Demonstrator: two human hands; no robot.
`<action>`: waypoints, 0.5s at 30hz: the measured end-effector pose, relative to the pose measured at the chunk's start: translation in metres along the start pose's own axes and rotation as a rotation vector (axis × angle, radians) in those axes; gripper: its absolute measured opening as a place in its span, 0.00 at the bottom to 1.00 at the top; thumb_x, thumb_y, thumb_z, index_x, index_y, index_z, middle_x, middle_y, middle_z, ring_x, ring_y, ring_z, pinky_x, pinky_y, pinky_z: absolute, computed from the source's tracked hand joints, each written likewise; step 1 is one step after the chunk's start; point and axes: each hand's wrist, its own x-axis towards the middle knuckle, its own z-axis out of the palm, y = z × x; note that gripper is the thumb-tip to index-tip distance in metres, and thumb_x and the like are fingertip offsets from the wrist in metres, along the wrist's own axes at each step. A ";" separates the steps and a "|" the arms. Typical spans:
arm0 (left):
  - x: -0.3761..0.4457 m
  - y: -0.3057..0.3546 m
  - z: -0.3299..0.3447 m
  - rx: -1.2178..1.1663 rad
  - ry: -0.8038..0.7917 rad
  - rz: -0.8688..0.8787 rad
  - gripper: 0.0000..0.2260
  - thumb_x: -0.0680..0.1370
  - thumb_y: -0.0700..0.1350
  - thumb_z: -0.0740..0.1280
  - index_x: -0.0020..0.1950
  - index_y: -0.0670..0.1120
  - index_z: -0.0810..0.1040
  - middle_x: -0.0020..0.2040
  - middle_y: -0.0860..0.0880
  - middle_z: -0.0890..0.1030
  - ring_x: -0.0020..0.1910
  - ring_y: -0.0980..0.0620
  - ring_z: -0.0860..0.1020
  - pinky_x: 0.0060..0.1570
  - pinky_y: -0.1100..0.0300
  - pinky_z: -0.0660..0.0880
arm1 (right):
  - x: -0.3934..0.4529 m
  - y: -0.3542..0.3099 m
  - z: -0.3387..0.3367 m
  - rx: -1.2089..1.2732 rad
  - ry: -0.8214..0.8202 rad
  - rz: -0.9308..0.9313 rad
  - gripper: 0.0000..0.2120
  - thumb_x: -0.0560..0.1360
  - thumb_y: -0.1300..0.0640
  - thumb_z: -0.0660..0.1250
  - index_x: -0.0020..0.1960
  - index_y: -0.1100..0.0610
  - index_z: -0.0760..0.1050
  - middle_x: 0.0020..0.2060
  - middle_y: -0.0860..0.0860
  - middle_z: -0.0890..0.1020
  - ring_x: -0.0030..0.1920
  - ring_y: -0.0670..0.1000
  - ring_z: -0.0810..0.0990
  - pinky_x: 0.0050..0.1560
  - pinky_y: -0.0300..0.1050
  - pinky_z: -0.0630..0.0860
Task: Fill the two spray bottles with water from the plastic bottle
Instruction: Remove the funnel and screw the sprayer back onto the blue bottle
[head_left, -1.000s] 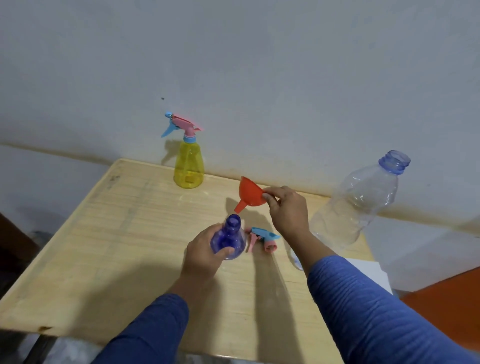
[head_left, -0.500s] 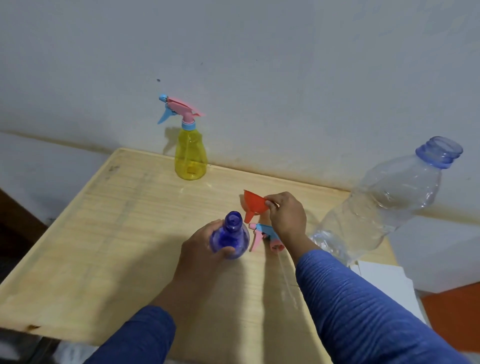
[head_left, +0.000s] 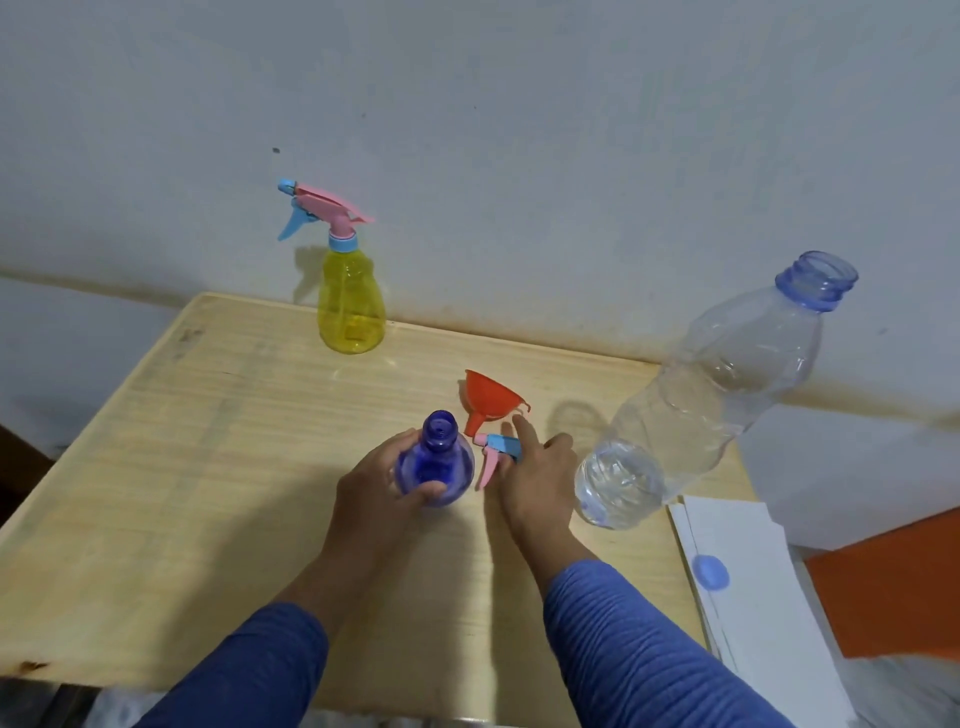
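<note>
Yellow plastic catches the eye first: the yellow spray bottle (head_left: 352, 306), its pink and blue trigger head still screwed on, stands upright by the wall, well beyond the left hand (head_left: 382, 486). That hand wraps around the blue spray bottle (head_left: 435, 467), which stands open-necked on the wooden table (head_left: 171, 467). Just right of it lies its detached trigger head (head_left: 496, 453), partly under the right hand (head_left: 540, 480), whose fingers are loose and holding nothing, the forefinger stretched toward the orange funnel (head_left: 491, 402) lying on its side just beyond. Right of that hand stands the uncapped clear plastic bottle (head_left: 711, 410), with water low inside. Nearer, to its right, a blue cap (head_left: 710, 571) sits on white paper (head_left: 753, 597).
</note>
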 end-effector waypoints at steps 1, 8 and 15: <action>0.001 -0.001 0.001 0.006 0.004 -0.008 0.29 0.69 0.50 0.75 0.67 0.49 0.72 0.61 0.51 0.77 0.54 0.55 0.74 0.47 0.68 0.69 | -0.001 0.001 0.001 0.023 -0.005 0.033 0.21 0.79 0.53 0.58 0.71 0.45 0.61 0.56 0.57 0.65 0.57 0.57 0.69 0.57 0.49 0.71; -0.002 -0.005 0.003 -0.051 0.032 0.016 0.28 0.69 0.44 0.76 0.67 0.47 0.72 0.60 0.54 0.75 0.57 0.55 0.74 0.51 0.67 0.69 | -0.012 -0.001 -0.004 0.292 0.040 0.083 0.23 0.79 0.55 0.60 0.72 0.44 0.62 0.51 0.55 0.70 0.54 0.56 0.74 0.49 0.42 0.67; -0.004 -0.002 0.000 -0.203 0.023 -0.005 0.24 0.68 0.38 0.75 0.60 0.55 0.74 0.49 0.68 0.74 0.50 0.61 0.75 0.47 0.75 0.67 | -0.012 -0.050 -0.072 0.739 0.269 0.047 0.27 0.76 0.57 0.65 0.71 0.42 0.62 0.52 0.52 0.74 0.41 0.40 0.73 0.41 0.28 0.67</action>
